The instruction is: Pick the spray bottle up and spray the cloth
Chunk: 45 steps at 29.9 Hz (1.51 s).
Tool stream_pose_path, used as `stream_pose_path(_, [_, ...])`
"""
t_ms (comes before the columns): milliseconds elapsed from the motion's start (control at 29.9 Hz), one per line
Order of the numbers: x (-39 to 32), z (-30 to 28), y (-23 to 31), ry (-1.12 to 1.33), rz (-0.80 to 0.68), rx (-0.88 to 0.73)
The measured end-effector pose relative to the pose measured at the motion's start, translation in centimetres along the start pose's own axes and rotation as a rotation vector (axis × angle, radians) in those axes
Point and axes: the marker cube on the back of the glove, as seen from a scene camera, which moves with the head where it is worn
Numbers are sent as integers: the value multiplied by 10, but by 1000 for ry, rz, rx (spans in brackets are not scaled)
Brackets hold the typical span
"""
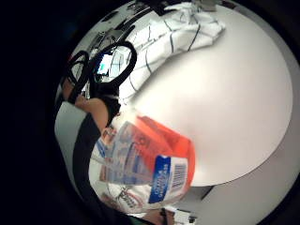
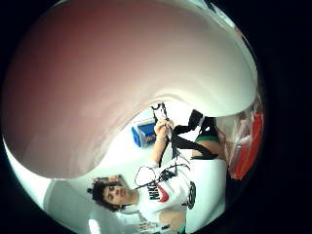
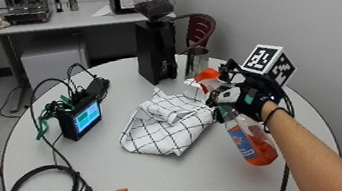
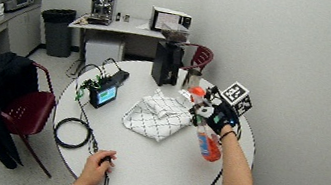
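Not much can be read from where I am. The spray bottle (image 1: 150, 173) in my right hand (image 3: 252, 98) carries a label with a blue panel of white lettering and a barcode beside it, low in the little finger side palm view, but I cannot make out the words. In the thumb side palm view, toward the bottom of the frame, my white shirt (image 2: 195, 187) shows a red swoosh with dark block letters above it that look like "NIKE". The small screen (image 3: 86, 116) on the table (image 3: 169, 176), left of centre in the outside view, glows, its content unreadable.

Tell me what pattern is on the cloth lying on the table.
The cloth is white with a thin dark grid of checks, clearest in the outside view.
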Motion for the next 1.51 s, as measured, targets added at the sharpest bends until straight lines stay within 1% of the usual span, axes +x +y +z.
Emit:
stream_pose_path(67, [-8,-9,-3,4,-9,1])
stream_pose_path(201, [-57,-35,-1,13,-88,43])
stream_pose_path(301, [-73,-34,0,11,-113,43])
stream_pose_path(536, [-5,10,-11,-22,13,-43])
stream_pose_path(603, [-10,4,-11,-8,17,-43])
stream_pose_path(736, [-56,-28,-3,11,-36,6])
stream_pose_path(837, [-80,-30,1,31,-50,8])
stream_pose_path(904, [-73,-20,-3,48,-24,-9])
stream_pose_path(1038, [-32,5,-12,60,60,-59])
stream_pose_path(1138, [-20,14,-14,61,81,-78])
stream_pose_path(1205, [-31,12,-15,59,55,-64])
stream_pose_path(1305, [-64,3,-14,43,-30,1])
stream_pose_path(1406, [-102,1,-9,-4,-156,101])
stream_pose_path(1506, [-135,15,-5,-79,-293,174])
